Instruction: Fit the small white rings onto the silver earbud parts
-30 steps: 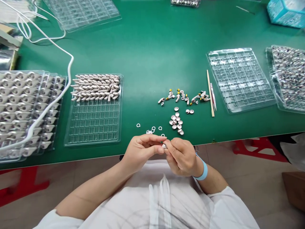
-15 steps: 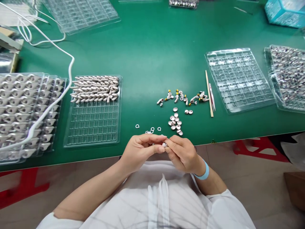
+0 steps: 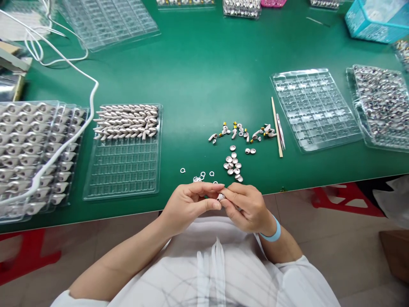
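Observation:
At the table's front edge, my left hand [image 3: 188, 204] and my right hand [image 3: 245, 205] meet fingertip to fingertip. Between them they pinch a small pale earbud shell [image 3: 220, 197], mostly covered by the fingers. Just beyond the hands lie several thin white rings [image 3: 202, 174]. A cluster of round metallic-looking earbud caps [image 3: 230, 165] sits a little to the right. Behind these is a loose row of stemmed earbud shells [image 3: 235, 134] with small yellow bits attached. Wooden stick [image 3: 277, 128] and tweezers [image 3: 280, 131] lie side by side to the right.
A clear tray [image 3: 123, 170] at left is partly filled with stemmed shells. Stacked trays [image 3: 35, 157] of shells stand farther left, crossed by a white cable [image 3: 92, 98]. On the right are a clear tray [image 3: 316, 108], a filled tray [image 3: 381, 106] and a blue basket [image 3: 361, 26].
The view has shifted slightly, bringing more of the table's far side in. Both hands stay together, and a little more of the earbud shell shows between the fingertips.

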`<action>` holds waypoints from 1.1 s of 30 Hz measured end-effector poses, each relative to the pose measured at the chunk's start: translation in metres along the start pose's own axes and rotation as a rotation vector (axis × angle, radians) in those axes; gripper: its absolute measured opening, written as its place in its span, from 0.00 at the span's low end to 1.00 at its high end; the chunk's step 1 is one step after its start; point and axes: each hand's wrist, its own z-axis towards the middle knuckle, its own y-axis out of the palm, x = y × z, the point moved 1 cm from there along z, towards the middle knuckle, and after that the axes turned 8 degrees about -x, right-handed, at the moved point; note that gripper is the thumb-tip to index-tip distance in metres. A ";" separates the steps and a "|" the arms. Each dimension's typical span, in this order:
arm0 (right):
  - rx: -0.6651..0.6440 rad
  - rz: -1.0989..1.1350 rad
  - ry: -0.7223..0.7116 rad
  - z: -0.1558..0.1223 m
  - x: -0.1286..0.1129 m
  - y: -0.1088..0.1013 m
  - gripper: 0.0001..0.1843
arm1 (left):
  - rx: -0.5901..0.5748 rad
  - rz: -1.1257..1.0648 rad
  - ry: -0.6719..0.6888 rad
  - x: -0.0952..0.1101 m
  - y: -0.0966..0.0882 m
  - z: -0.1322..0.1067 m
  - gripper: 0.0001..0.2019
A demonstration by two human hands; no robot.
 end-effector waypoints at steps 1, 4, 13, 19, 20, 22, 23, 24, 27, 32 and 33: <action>0.017 -0.014 -0.003 0.001 -0.001 0.001 0.12 | -0.003 0.011 0.008 0.001 0.001 0.000 0.16; 0.056 -0.062 -0.031 0.002 -0.004 0.004 0.15 | 0.033 0.048 0.049 0.003 0.004 -0.002 0.17; 0.077 -0.097 -0.085 -0.006 -0.008 0.011 0.18 | 0.054 0.020 0.052 0.001 0.007 -0.004 0.14; 0.092 -0.129 -0.107 -0.007 -0.009 0.015 0.20 | 0.063 0.056 0.058 0.000 0.005 -0.005 0.15; 0.095 -0.133 -0.108 -0.007 -0.009 0.016 0.20 | 0.066 0.060 0.062 0.000 0.005 -0.005 0.14; 0.093 -0.136 -0.110 -0.007 -0.008 0.017 0.20 | 0.073 0.065 0.072 -0.001 0.005 -0.005 0.15; 0.090 -0.135 -0.111 -0.007 -0.008 0.017 0.20 | 0.076 0.067 0.075 -0.001 0.004 -0.004 0.15; 0.088 -0.134 -0.109 -0.007 -0.008 0.017 0.20 | 0.079 0.069 0.078 -0.001 0.004 -0.004 0.15; 0.086 -0.134 -0.101 -0.006 -0.008 0.018 0.20 | 0.083 0.065 0.087 -0.002 0.003 -0.004 0.15; 0.074 -0.129 -0.087 -0.005 -0.005 0.018 0.20 | 0.082 0.033 0.072 -0.002 0.002 -0.002 0.15; 0.064 -0.127 -0.079 -0.005 -0.003 0.018 0.20 | 0.085 0.025 0.068 -0.002 0.001 -0.002 0.15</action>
